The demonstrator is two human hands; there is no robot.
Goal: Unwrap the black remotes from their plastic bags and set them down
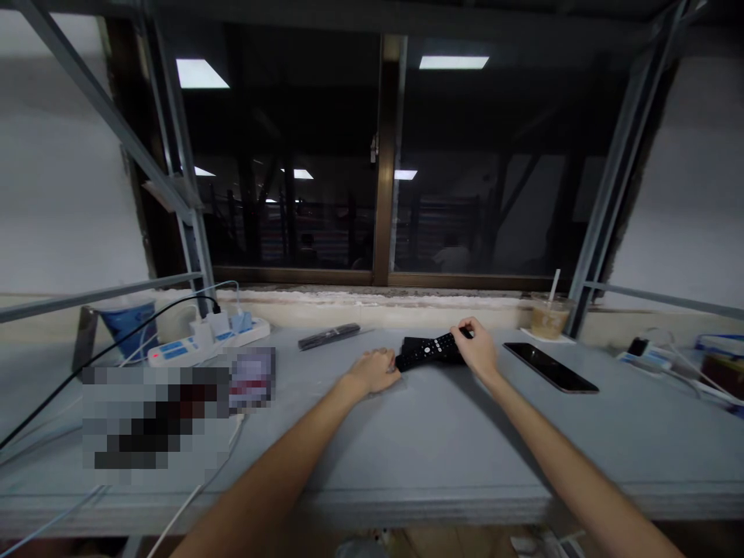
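Observation:
A black remote control (431, 349) with pale buttons lies slanted across the middle of the desk. My right hand (477, 349) pinches its right end between thumb and fingers. At the other end, my left hand (375, 370) is closed with its fingertips against the remote. A glint like clear plastic shows under the left hand, too faint to make out. Another flat black thing (414, 341) shows behind and under the remote; its kind is partly hidden.
On the right lie a phone (551, 367) and, behind it, a cup with a straw (549, 318). A wrapped dark bundle (328, 335) rests left of centre. Farther left are a power strip (174, 353) with cables and a blue tub (131, 325). Metal posts (625, 167) frame the window.

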